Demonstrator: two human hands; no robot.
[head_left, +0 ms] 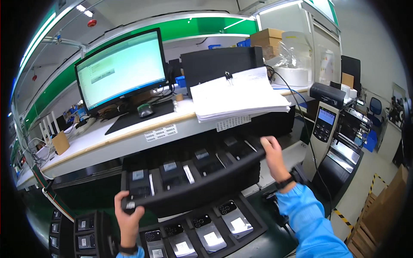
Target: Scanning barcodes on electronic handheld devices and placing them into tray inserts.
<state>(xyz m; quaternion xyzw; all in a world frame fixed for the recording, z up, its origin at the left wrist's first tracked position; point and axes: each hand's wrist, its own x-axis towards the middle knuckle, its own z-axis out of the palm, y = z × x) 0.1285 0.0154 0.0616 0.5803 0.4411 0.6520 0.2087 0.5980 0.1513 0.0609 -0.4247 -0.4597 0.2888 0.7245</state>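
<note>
Black tray (202, 182) of phones is lifted, held at both ends: left hand (128, 211) curled round its near-left corner, right hand (272, 151) clamped on the far-right end. It hangs above another filled tray (254, 228) (not set down yet). Long axis runs lower-left to upper-right, approx level.

Workbench clutter behind the trays

A monitor (121, 69) stands on the white bench (86, 144) beside a mouse (145, 111), a clipped paper stack (238, 96) and cardboard boxes (267, 41).
</note>
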